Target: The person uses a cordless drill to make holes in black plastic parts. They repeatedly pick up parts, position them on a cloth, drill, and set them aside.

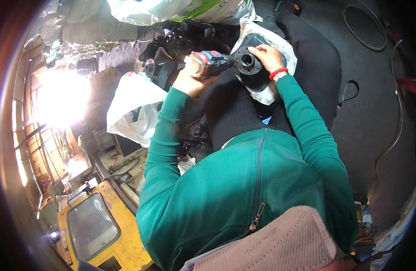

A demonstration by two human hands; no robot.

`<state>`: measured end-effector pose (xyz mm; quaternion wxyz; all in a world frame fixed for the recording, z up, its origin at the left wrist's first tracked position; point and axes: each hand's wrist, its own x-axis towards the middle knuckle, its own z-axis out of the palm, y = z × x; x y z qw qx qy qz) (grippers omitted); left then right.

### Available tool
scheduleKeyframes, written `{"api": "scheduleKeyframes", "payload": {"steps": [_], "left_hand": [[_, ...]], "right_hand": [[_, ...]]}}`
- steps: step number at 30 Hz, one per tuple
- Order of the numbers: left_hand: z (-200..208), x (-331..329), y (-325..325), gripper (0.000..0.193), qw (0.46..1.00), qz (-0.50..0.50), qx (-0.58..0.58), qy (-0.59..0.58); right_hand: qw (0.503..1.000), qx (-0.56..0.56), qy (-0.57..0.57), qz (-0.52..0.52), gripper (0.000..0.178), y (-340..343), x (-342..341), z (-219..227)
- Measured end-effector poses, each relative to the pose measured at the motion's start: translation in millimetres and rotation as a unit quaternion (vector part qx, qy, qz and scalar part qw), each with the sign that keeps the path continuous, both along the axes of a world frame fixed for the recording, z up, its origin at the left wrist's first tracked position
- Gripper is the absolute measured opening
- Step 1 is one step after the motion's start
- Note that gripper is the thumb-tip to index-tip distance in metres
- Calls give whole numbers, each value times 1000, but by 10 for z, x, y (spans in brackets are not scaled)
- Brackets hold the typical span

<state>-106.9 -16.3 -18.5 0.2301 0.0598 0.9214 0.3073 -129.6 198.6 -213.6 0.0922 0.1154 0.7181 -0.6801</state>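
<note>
Lying against right grip [270,58]: black flange [250,69]

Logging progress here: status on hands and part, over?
Left hand gripping drill. Right hand on black part, over white sheet. Nothing visibly in the way.

Around the black flanged part [247,65], the cordless drill [208,64] blocks nine o'clock and the right hand [267,55] bars two. A white-and-green plastic bag [181,10] stands in the way toward ten to eleven, a white plastic bag [138,108] toward eight. A hand could pass at six, over the lap [244,113] between both green sleeves [303,110].
</note>
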Motion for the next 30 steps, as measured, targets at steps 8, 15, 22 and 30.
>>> {"api": "scheduleKeyframes", "payload": {"steps": [8,15,22,30], "left_hand": [[105,-231,117,55,990,-79,-118,-8],[166,-358,245,50,970,-92,-209,-83],[46,-325,219,46,963,-101,-234,-89],[-53,-339,111,46,975,-124,-179,-35]], "right_hand": [[1000,-1,4,21,36,17,-79,-226],[1000,-11,-15,13,37,32,-80,-157],[1000,-13,-22,8,34,26,-77,-234],[999,-20,-26,14,37,13,-63,-181]]}}
